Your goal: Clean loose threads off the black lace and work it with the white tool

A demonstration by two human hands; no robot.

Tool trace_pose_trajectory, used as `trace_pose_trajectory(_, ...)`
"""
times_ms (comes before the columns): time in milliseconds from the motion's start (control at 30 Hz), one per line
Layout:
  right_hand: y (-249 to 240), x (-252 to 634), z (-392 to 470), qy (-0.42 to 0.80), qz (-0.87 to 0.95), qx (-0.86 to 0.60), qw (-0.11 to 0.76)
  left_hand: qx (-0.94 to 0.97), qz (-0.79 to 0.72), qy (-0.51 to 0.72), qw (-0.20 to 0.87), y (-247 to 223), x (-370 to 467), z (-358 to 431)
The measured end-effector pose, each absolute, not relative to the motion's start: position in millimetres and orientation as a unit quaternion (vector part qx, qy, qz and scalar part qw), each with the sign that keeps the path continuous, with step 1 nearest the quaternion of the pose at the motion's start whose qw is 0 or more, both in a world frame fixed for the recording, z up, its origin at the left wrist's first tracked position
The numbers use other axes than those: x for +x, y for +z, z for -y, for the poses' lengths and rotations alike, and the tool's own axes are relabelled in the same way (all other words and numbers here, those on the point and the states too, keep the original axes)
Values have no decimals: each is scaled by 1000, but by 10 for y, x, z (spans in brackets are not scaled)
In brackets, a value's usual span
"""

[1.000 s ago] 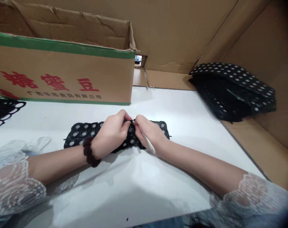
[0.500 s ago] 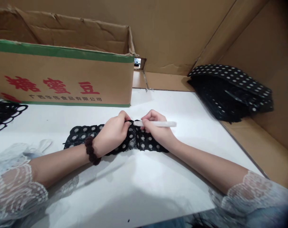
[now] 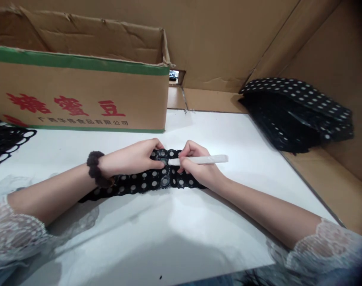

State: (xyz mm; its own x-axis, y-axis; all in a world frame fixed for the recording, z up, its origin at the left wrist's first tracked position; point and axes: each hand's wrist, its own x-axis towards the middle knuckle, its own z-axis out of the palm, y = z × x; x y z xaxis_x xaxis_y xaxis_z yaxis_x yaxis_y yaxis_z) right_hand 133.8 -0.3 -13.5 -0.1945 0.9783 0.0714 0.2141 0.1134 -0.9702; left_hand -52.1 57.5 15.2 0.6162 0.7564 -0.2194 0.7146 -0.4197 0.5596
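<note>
A black strip with rows of pale round dots (image 3: 144,186) lies across the white table, a seam-like ridge running down its middle. My left hand (image 3: 136,157), with a dark fuzzy band at the wrist, holds the strip just left of that ridge. Its thumb presses on top and the fingers curl at the far edge. Between the thumb and fingers of my right hand (image 3: 198,163) is a slim white pen-like tool (image 3: 212,159), its tip touching or just above the ridge near my left thumb. The fingers partly hide the strip's right part.
Behind my left hand stands an open cardboard box (image 3: 145,95) with red lettering. A black dotted fabric pile (image 3: 297,115) sits at the right against the cardboard wall (image 3: 216,43). Black ring-edged pieces (image 3: 8,143) lie at the far left on the white table (image 3: 157,226).
My left thumb has moved down the strip, toward me, and the wrist has shifted left and up. The white tool's tip has followed slightly down the ridge. The strip's left end has swung nearer me.
</note>
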Motion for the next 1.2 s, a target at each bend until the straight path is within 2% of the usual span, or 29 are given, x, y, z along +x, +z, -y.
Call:
trace_pose_trajectory(167,-149,1332,14,433,648,-480,403,848,-446,-18,286,217,-506,-585)
trace_pose_trajectory(333,-144,1331,39,384,691,-476,384,861,-460,-9,217,217,-496,-551)
trace_pose_trajectory(567,-130,1335,41,323,742,-465,359,843,-478,7,247,223,-482,-483)
trace_pose_trajectory(867,-152,1238,73,267,790,-456,310,842,-501,25,198,159,-425,-299)
trace_pose_trajectory(967,-157,1242,67,310,749,-469,349,862,-472,14,183,188,-454,-336)
trace_pose_trajectory(1067,-146,1286,59,425,647,-477,416,876,-456,-12,156,241,-469,-384)
trace_pose_trajectory(1200,-139,1321,63,481,629,-453,410,880,-440,-46,173,290,-482,-469)
